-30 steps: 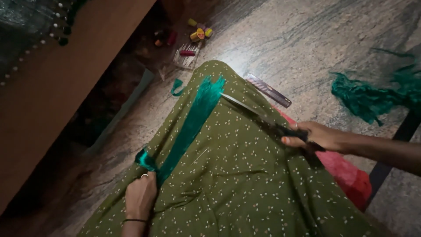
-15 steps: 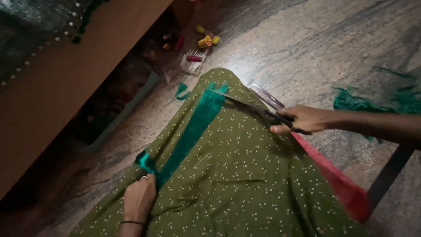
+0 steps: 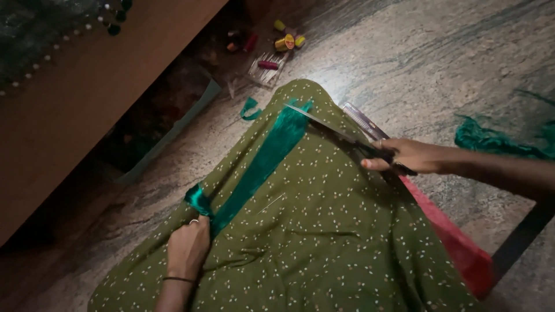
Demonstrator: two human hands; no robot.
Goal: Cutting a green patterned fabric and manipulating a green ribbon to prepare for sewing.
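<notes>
A green dotted cloth is draped over my lap on the stone floor. A shiny teal fabric strip lies stretched along it. My left hand pinches the strip's near end, a ring on one finger. My right hand grips dark-handled scissors, whose long blades point left and reach the strip's far end near the cloth's top edge.
A comb lies on the floor just behind the scissors. Thread spools and a small clear packet sit beyond the cloth. Teal scraps lie at right, red cloth under my right forearm, a wooden panel at left.
My right hand has carried the scissors leftward and up, so the blade tips now meet the far end of the teal strip. My left hand has kept its hold.
</notes>
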